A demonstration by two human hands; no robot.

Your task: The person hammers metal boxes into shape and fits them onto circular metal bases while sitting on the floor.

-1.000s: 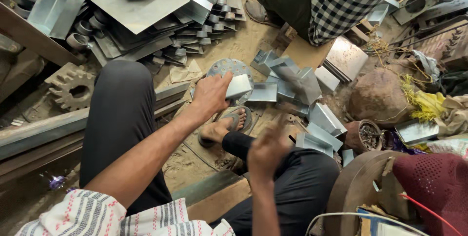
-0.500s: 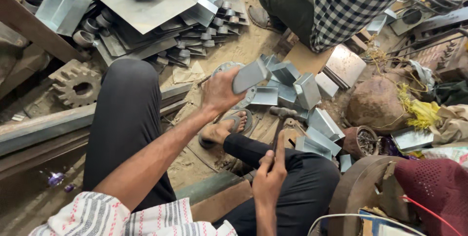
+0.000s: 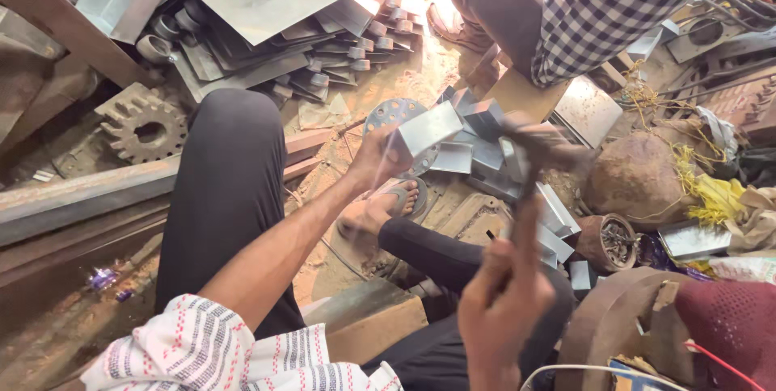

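The left hand (image 3: 378, 158) is closed on 1 folded sheet-metal piece (image 3: 430, 128), thumb and fingers pinching its near edge so that most of the bright box shape juts out past the grip, up and away from the body. The right hand (image 3: 503, 304) is wrapped tight round the handle of a hammer (image 3: 529, 166), whose dark head is raised and smeared by motion just beyond the far end of the held piece. The main risk, as I judge it, is to the left fingers: they sit close to where a blow would land, and a slightly short swing would catch them, not the metal. The piece is gripped at 1 edge only, so a hit out past the grip could twist it free or drive a cut edge into the palm. Just below the grip lies the sandalled foot (image 3: 380, 207), which a dropped piece would strike. Beyond the held piece, a loose pile of metal pieces (image 3: 485, 157) gives no steady backing, and a second person's knee (image 3: 493, 3) lies further out in line with any glancing swing.
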